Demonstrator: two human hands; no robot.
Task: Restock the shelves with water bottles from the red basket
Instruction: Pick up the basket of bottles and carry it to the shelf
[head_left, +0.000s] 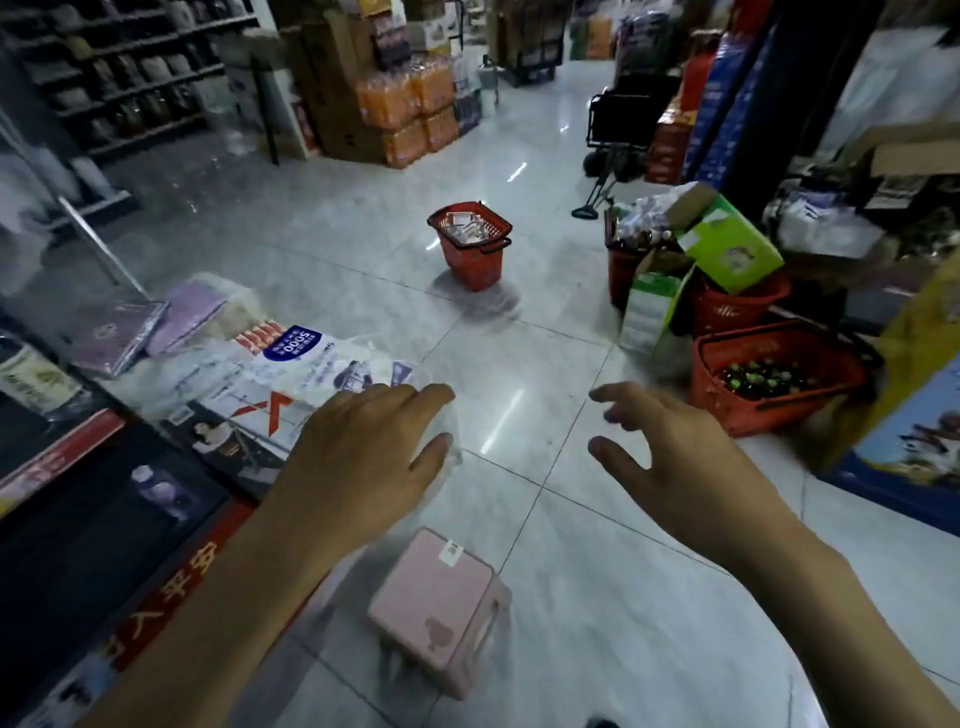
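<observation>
A red basket (470, 257) stands alone on the tiled floor ahead of me, with clear bottles (465, 228) lying in it. My left hand (358, 457) is curled around a clear, blurred water bottle (441, 426), held low near the shelf front on the left. My right hand (670, 457) hovers over the floor with its fingers spread and nothing in it. A dark low shelf (78, 519) runs along my left, and one small bottle (158, 488) stands on it.
A pink stool (436, 608) sits on the floor right below my hands. Packaged goods (291, 364) lie stacked at the left. More red baskets (769, 410) with dark bottles and green cartons (727, 249) crowd the right side. Orange drink packs (405, 104) stand at the back.
</observation>
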